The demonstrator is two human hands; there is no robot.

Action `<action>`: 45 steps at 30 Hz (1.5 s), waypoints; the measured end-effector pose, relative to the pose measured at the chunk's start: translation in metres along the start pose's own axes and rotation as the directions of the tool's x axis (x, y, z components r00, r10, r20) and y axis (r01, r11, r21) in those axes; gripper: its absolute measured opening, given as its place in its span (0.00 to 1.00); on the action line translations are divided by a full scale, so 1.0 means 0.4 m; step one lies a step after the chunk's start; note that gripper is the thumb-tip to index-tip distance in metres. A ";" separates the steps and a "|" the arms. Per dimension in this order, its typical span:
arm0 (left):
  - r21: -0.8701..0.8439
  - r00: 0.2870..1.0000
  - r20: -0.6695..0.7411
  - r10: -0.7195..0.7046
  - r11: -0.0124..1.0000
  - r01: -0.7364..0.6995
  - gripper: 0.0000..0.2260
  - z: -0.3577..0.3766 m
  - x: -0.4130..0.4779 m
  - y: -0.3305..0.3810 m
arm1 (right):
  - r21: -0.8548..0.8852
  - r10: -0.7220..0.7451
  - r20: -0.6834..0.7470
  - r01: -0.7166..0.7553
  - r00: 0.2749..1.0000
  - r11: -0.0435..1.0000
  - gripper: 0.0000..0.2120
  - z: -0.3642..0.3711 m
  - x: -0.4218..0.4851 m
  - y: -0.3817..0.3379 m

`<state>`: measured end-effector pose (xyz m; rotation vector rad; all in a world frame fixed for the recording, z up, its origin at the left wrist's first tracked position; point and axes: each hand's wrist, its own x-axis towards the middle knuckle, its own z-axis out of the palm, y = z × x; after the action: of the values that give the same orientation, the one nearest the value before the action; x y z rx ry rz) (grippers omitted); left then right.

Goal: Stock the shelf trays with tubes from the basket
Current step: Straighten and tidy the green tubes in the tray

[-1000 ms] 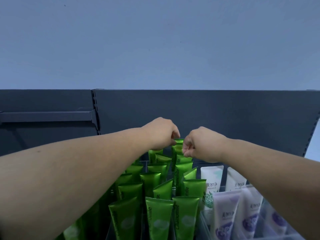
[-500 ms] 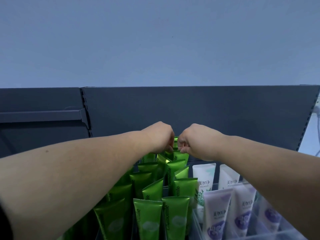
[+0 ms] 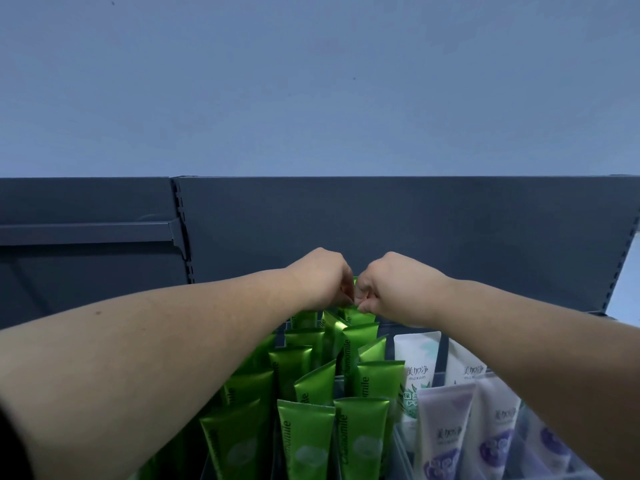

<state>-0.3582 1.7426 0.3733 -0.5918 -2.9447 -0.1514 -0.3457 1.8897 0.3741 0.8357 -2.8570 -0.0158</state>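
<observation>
Centre frame: left hand (image 3: 322,278) and right hand (image 3: 391,289), fingers curled, nearly touching, both pinch one green tube (image 3: 356,311) at the back row. White tubes (image 3: 417,362) lower right.

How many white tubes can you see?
2. One white tube stands next to the green tubes; the other is just right of it, behind the purple tubes. The right arm may hide more.
</observation>
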 end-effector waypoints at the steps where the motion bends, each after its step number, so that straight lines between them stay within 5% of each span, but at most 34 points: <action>1: -0.002 1.000 0.000 0.001 1.000 -0.001 0.07 0.001 0.000 0.000 | 0.010 0.005 -0.004 -0.005 1.000 1.000 0.05 0.000 0.000 0.000; 9: -0.019 0.999 -0.048 0.011 1.000 -0.012 0.10 -0.040 -0.028 -0.011 | 0.099 0.034 -0.015 -0.032 0.999 0.995 0.07 0.000 -0.017 0.016; 15: -0.059 0.987 0.156 0.024 0.998 -0.014 0.12 -0.038 -0.066 -0.040 | 0.111 0.034 -0.026 -0.031 0.999 0.993 0.07 0.006 -0.022 0.021; 45: 0.011 0.997 0.015 -0.071 0.997 0.071 0.05 -0.031 -0.110 -0.096 | 0.150 0.028 -0.046 -0.021 0.999 0.988 0.06 0.007 -0.005 -0.020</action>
<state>-0.3316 1.6893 0.3763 -0.4899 -2.9807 -0.1396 -0.3404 1.8840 0.3704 0.8160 -2.8502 0.2217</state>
